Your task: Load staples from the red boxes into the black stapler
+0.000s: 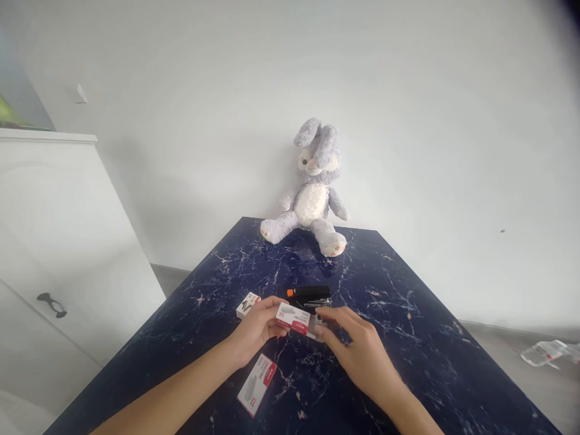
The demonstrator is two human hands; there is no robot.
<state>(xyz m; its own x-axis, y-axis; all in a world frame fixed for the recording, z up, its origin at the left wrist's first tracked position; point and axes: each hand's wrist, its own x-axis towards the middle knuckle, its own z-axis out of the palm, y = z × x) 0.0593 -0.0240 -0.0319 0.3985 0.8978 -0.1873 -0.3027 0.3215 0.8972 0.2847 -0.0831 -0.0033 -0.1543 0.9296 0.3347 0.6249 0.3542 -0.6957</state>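
Note:
My left hand is closed round one end of a white-and-red staple box, holding it tilted above the table. At the box's other end, the thumb and fingers of my right hand pinch a greyish inner tray that sticks partly out of the sleeve. What lies inside the tray is too small to tell. Just behind the box rests a black stapler with an orange tip. A second staple box lies flat nearer to me, below my left hand. Beyond my left wrist is a small white box.
The dark blue marbled table narrows toward the wall. A grey plush rabbit sits at its far edge. To the left stands a white cabinet with a dark handle. Clear plastic packaging lies on the floor at right.

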